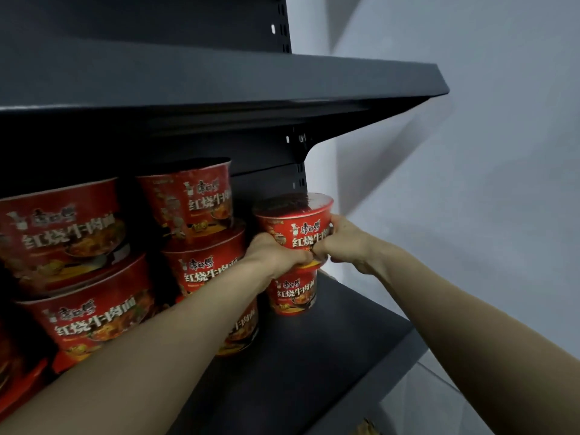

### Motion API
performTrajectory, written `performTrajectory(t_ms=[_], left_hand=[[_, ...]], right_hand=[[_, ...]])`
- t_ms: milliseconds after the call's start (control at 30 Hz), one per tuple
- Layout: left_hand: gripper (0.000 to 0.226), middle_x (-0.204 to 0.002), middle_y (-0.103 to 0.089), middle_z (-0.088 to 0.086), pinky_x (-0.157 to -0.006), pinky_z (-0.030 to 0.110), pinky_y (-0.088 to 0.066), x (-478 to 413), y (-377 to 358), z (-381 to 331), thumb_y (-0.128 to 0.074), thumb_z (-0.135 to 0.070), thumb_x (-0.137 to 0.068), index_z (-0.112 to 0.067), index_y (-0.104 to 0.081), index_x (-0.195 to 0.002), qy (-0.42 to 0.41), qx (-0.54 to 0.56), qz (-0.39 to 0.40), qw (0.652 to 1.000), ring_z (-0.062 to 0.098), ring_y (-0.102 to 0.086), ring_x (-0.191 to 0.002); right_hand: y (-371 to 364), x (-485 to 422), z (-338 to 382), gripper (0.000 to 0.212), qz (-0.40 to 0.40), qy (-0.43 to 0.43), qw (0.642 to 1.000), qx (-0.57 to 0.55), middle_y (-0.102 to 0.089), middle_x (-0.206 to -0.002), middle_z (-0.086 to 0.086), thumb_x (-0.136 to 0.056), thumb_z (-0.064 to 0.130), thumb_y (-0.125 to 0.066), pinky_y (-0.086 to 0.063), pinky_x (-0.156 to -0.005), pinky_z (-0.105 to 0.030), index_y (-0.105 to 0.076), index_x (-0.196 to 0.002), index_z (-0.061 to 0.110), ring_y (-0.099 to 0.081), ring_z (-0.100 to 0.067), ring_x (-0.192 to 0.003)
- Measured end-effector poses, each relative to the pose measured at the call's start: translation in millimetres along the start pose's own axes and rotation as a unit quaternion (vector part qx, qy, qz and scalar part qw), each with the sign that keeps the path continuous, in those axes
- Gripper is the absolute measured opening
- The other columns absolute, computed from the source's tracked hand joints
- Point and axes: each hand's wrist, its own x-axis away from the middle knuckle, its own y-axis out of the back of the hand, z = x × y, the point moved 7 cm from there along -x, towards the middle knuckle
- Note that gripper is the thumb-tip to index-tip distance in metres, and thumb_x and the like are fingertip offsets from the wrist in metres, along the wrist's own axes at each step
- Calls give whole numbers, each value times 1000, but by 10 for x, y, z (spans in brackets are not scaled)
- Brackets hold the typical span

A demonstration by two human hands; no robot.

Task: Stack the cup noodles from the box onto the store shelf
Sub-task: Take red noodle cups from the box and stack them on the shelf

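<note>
- Hidden: the base of the held cup (293, 226) is covered by both hands. Whether it rests on the lid of the lower cup (295, 293) cannot be told.
- The lowest cup of the middle stack (204, 246) is largely covered by the left forearm (175, 334). Three cups are counted there.
- The left stack (72, 262) is cut off by the frame edge; scraps of red below it cannot be identified.
- The frame is soft; small print on every cup is unreadable.
- Position: the held cup is found at the right end of the shelf (329, 356), directly above the lower cup and just beside the middle stack, under the upper shelf (282, 86). A pale wall (470, 152) is seen to the right.
- Grip: the cup's lower left side is clasped by the left hand (276, 252) and its lower right side by the right hand (342, 243). Fingers are curled round it and the thumbs are brought close together at the front near the base.
- Orientation: the cup is held roughly upright, long axis vertical, with the wide dark lid up and the narrow base down. The printed face is turned toward the camera.
- Writing: white brand characters 康师傅 are read beside a small chef figure, with larger 红烧牛肉面 beneath. On the held cup the last characters are partly covered by the right hand. The same print is repeated on the lower cup and both stacks.
</note>
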Motion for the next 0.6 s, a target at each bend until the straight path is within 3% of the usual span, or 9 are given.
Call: performTrajectory(t_ms=[267, 467, 600], left_hand=[[69, -126, -61, 11, -100, 44, -48, -256, -77, 121, -85, -27, -71, -7, -54, -129, 36, 29, -76, 996, 30, -59, -116], [73, -127, -60, 13, -100, 47, -48, -375, -118, 229, -83, -33, -72, -6, -51, -131, 56, 38, -114, 991, 32, -59, -116], [87, -130, -58, 14, -100, 49, -48, -431, -133, 284, -86, -43, -66, -6, -46, -133, 64, 32, -137, 988, 35, -57, -119]], right_hand=[[-40, -458, -124, 44, 19, 6, 1000, 7, -58, -92, -6, -73, -17, -54, -49, -73, -29, -47, -106, 11, -56, -19, -90], [-90, -583, -173, 60, 28, -7, 999, 23, -58, -107, -8, -74, -8, -61, -51, -90, -38, -40, -128, 7, -57, -25, -105], [-105, -597, -177, 65, 27, -11, 999, 27, -57, -114, -7, -76, -2, -68, -48, -95, -40, -37, -132, 8, -56, -25, -109]])
